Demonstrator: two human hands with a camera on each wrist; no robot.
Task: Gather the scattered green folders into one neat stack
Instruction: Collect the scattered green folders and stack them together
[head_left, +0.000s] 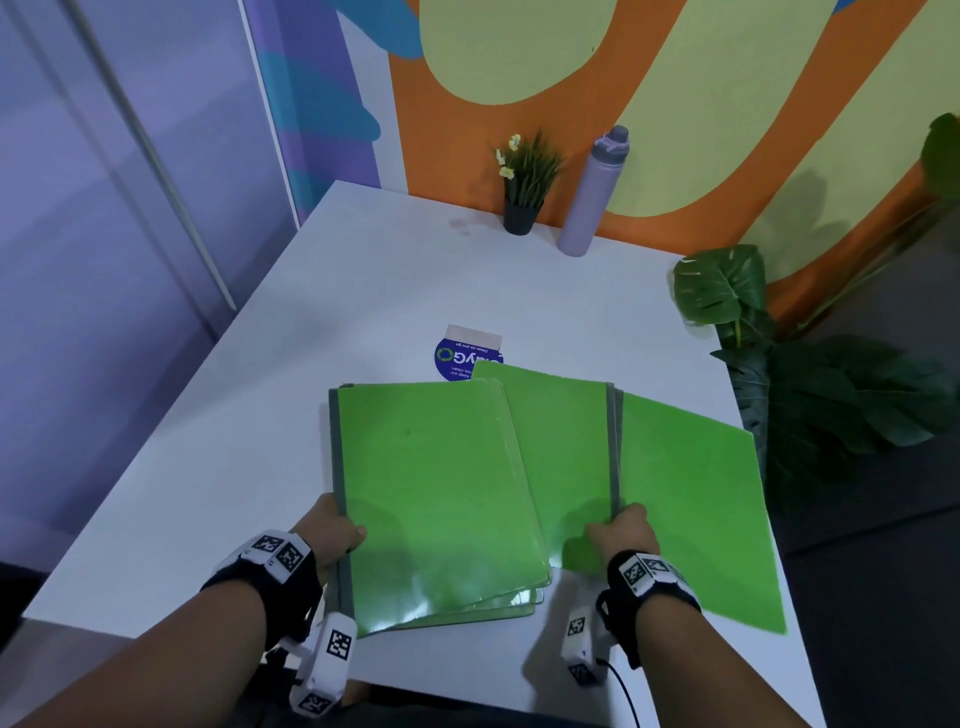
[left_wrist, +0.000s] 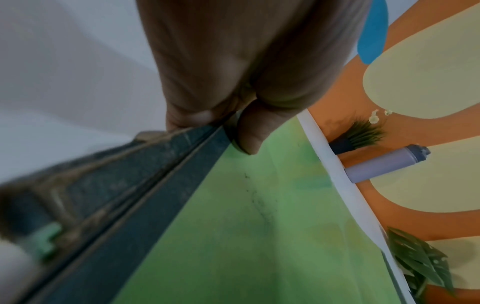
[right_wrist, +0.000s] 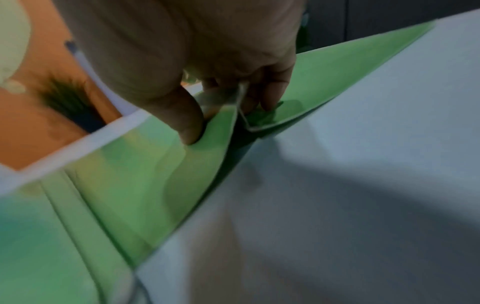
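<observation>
Several green folders with grey spines lie near the front of the white table (head_left: 363, 291). A left pile (head_left: 436, 493) has its spines at the left. My left hand (head_left: 332, 530) pinches that spine edge (left_wrist: 155, 181), thumb on top of the green cover (left_wrist: 259, 226). A second folder (head_left: 561, 441) overlaps the pile's right side, and another folder (head_left: 696, 509) lies under it, reaching the table's right edge. My right hand (head_left: 621, 532) grips the second folder by its grey spine, thumb (right_wrist: 187, 123) pressed on its green cover (right_wrist: 145, 174), fingers curled under the edge.
A blue round sticker with a card (head_left: 467, 353) lies just behind the folders. At the back stand a small potted plant (head_left: 524, 187) and a lilac bottle (head_left: 592, 197) against the painted wall. Large leaves (head_left: 727, 291) hang by the table's right edge.
</observation>
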